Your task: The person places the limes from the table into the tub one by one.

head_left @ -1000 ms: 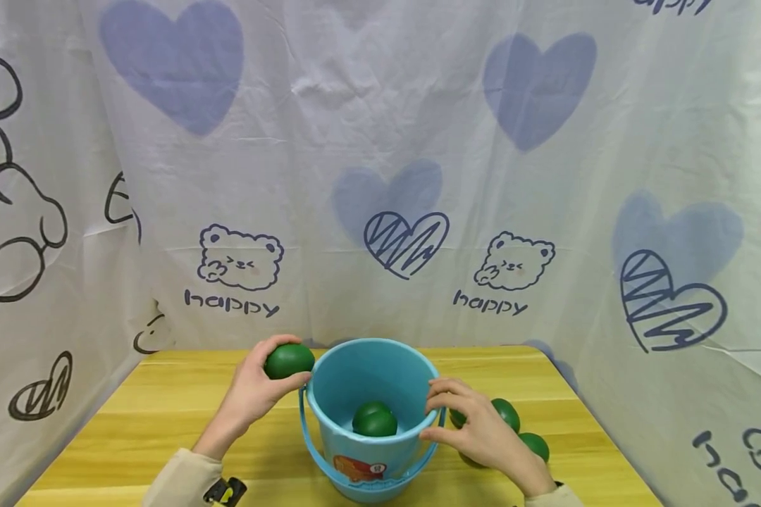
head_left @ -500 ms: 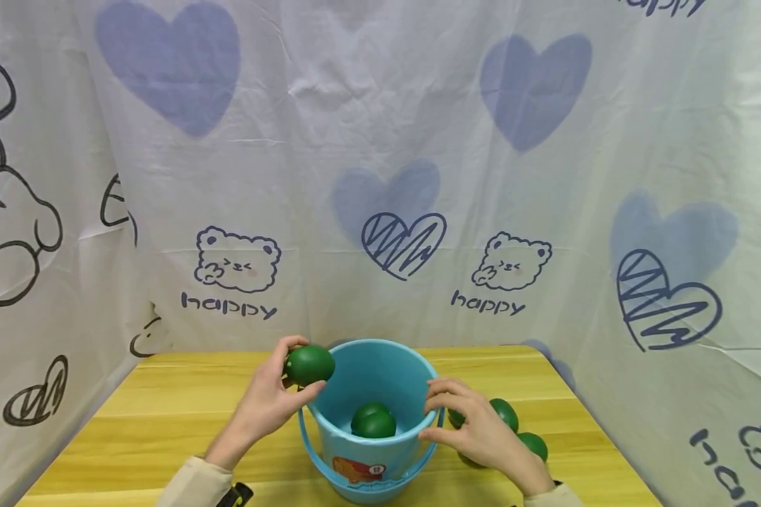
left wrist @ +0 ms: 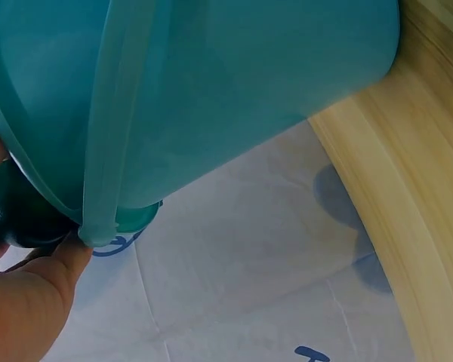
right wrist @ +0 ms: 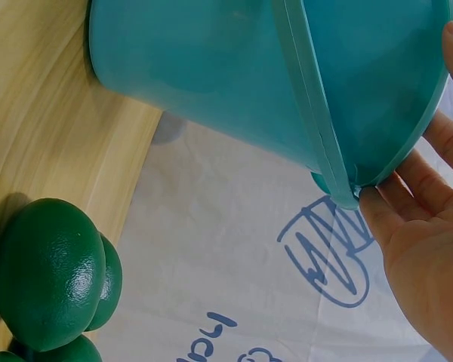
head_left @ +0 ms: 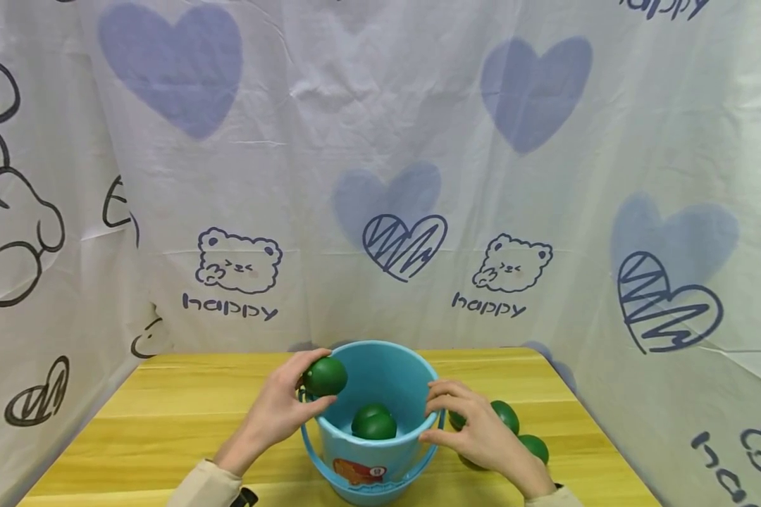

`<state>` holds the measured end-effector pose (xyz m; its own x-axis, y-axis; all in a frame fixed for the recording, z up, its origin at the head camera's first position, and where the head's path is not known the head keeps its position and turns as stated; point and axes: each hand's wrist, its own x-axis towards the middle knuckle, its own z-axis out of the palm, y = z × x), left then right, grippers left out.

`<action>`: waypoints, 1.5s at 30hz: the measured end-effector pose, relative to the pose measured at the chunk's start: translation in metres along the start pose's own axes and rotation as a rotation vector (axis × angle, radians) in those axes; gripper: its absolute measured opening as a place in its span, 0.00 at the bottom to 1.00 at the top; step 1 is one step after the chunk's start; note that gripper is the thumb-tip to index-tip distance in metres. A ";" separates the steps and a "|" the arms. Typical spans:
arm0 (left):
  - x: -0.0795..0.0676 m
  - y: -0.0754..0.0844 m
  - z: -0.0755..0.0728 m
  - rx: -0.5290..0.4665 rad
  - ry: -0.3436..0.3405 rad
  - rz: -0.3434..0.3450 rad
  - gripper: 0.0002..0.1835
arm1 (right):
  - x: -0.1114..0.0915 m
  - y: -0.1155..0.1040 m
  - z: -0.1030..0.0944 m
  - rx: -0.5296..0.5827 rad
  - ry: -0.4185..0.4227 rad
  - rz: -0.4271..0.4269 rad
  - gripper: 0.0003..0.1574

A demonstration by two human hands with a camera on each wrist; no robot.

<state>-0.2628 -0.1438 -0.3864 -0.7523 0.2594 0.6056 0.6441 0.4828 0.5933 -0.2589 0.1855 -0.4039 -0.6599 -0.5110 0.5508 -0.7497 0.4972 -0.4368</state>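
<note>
A light-blue plastic bucket (head_left: 355, 451) stands upright on the table, its handle hanging down at the front. My left hand (head_left: 279, 405) grips a smooth, dark-green oval fruit (head_left: 326, 376) between thumb and fingers at the bucket's left rim. In the left wrist view the fruit (left wrist: 23, 207) shows beside the rim, partly hidden by fingers and bucket. My right hand (head_left: 475, 426) holds the right rim, fingertips along the edge near the handle joint; the right wrist view shows this hand (right wrist: 426, 241) from the palm side. More green fruit (head_left: 375, 425) lies in the bottom of the bucket.
Several like green fruits (head_left: 534, 448) lie on the wooden table (head_left: 177, 401) right of the bucket, partly behind my right hand. The right wrist view shows a large one (right wrist: 49, 275) in front of others. A white printed cloth (head_left: 380, 141) hangs behind and at both sides.
My left hand has moved right and slightly down with the green fruit, from outside the left rim to over it. The right hand and bucket have stayed put.
</note>
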 end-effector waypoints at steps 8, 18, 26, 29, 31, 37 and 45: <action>0.001 -0.001 -0.001 -0.035 -0.023 0.016 0.38 | 0.000 -0.001 0.000 0.002 0.000 0.011 0.13; 0.000 0.000 -0.003 0.011 -0.003 0.045 0.33 | 0.000 -0.001 0.000 -0.003 0.007 -0.007 0.13; -0.004 0.001 -0.003 0.096 0.024 0.080 0.24 | 0.000 -0.002 -0.002 -0.013 -0.014 0.013 0.16; -0.006 0.001 -0.002 0.095 0.025 0.084 0.22 | 0.000 -0.002 -0.004 -0.009 -0.018 0.009 0.19; -0.007 0.001 -0.002 0.094 0.021 0.100 0.22 | -0.001 -0.001 -0.005 -0.007 -0.006 0.003 0.19; -0.012 0.000 0.000 0.166 0.023 0.228 0.21 | -0.002 0.005 -0.010 -0.062 0.119 0.052 0.14; -0.022 -0.003 0.002 0.339 0.085 0.358 0.25 | -0.008 0.021 -0.019 -0.098 0.294 0.265 0.11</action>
<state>-0.2489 -0.1493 -0.4023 -0.4691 0.3960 0.7894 0.7680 0.6242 0.1432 -0.2685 0.2134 -0.4042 -0.7765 -0.1414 0.6140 -0.5378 0.6564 -0.5291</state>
